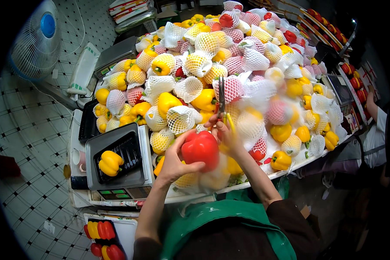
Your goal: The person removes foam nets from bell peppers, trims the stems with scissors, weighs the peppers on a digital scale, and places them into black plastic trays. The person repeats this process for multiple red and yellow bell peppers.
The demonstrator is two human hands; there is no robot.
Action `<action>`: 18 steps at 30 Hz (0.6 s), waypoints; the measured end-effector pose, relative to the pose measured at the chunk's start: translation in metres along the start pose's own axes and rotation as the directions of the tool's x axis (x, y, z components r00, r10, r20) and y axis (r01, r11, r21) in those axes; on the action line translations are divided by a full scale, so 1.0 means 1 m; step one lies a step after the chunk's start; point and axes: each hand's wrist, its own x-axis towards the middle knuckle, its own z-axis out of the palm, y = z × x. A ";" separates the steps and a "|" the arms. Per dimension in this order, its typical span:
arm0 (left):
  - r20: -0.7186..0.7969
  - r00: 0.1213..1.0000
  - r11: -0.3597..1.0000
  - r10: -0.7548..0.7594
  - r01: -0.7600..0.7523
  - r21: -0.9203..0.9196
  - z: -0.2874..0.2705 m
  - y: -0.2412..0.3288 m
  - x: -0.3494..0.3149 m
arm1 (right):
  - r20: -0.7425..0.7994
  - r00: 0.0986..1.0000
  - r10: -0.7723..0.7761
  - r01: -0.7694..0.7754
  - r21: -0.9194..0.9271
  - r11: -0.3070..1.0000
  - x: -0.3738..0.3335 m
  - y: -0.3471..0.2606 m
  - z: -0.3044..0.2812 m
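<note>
My left hand (174, 159) is wrapped round a large red bell pepper (201, 150) above the near edge of the heap. Just to its right, my right hand (226, 136) grips a pair of scissors (221, 96) with yellow handles, their dark blades pointing away from me. Behind both hands lies a big pile of yellow and red peppers, many in white foam net sleeves (180, 120). On the left, a single yellow pepper (111, 163) sits in a black tray (129, 149) on a weighing scale (91, 150).
A white fan (35, 43) stands at far left. A second scale (117, 54) is behind the pile's left side. At lower left, a black tray (110, 248) holds red and yellow peppers. Another person's arm (371, 104) shows at far right, near packed red peppers.
</note>
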 end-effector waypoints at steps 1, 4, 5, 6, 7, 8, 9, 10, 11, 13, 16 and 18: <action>-0.069 0.993 0.988 0.092 -0.082 0.131 0.003 0.009 -0.004 | 0.019 0.999 0.031 -0.031 0.001 1.000 -0.003 0.001 -0.006; -0.093 0.900 0.755 0.426 -0.297 0.584 0.004 0.042 -0.014 | -0.016 0.996 0.085 -0.086 -0.236 0.968 -0.021 -0.004 0.007; -0.058 0.852 0.642 0.520 -0.345 0.685 0.006 0.055 -0.016 | -0.037 0.995 0.094 -0.100 -0.270 0.958 -0.027 -0.005 0.008; -0.042 0.794 0.571 0.606 -0.397 0.718 0.008 0.064 -0.019 | -0.053 0.993 0.106 -0.116 -0.299 0.947 -0.031 -0.003 0.008; 0.003 0.711 0.454 0.703 -0.453 0.767 0.011 0.075 -0.025 | -0.039 0.997 0.069 -0.079 -0.353 0.932 -0.035 -0.005 0.007; -0.007 0.644 0.440 0.765 -0.514 0.736 0.019 0.088 -0.034 | -0.027 0.999 0.028 -0.037 -0.406 0.913 -0.040 -0.008 0.008; -0.028 0.576 0.422 0.817 -0.564 0.710 0.027 0.097 -0.046 | -0.010 1.000 0.028 -0.029 -0.414 0.910 -0.044 -0.011 0.008; -0.076 0.428 0.375 0.901 -0.675 0.636 0.036 0.099 -0.050 | 0.010 1.000 0.019 -0.013 -0.423 0.906 -0.045 -0.015 0.007; -0.157 0.353 0.379 0.923 -0.754 0.536 0.046 0.102 -0.051 | -0.008 1.000 0.020 -0.022 -0.426 0.905 -0.050 -0.018 0.002; -0.344 0.278 0.394 0.897 -0.856 0.335 0.057 0.102 -0.051 | -0.050 0.993 -0.111 0.057 -0.613 0.788 -0.051 -0.026 0.008; -0.415 0.731 0.695 0.542 -0.668 -0.268 0.014 0.080 -0.069 | 0.118 0.972 -0.205 0.224 -0.730 0.646 -0.050 -0.033 0.038; -0.397 0.898 0.619 0.192 -0.424 -0.661 0.009 0.065 -0.033 | 0.220 0.919 -0.327 0.344 -0.854 0.391 -0.048 -0.028 0.018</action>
